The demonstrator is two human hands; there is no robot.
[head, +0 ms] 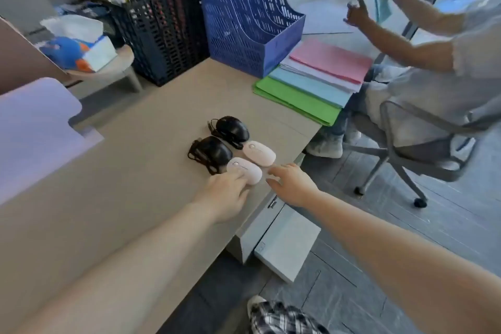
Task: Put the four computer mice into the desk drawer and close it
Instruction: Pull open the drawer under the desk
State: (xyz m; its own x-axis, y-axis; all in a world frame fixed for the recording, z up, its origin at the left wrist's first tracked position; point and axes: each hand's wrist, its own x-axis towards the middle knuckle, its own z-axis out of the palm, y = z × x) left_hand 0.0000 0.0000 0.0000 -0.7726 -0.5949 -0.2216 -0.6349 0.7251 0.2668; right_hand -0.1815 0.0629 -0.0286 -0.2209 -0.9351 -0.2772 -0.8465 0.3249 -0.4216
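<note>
Four unlabelled mice (pixel 233 153) on desk (pixel 135 171), left hand (pixel 226 198) on nearest.

Bare beige desk top (pixel 130 171) is lying open to the left of and in front of the four clustered mice. Behind them, a blue perforated plastic file rack (pixel 244 22) and a black mesh crate (pixel 165 35) are walling off the back edge. Stacked green, blue and pink paper folders (pixel 311 84) are crowding the right rear. Below the desk edge, the pulled-out pale grey drawer (pixel 284 241) is standing clear from above.
</note>
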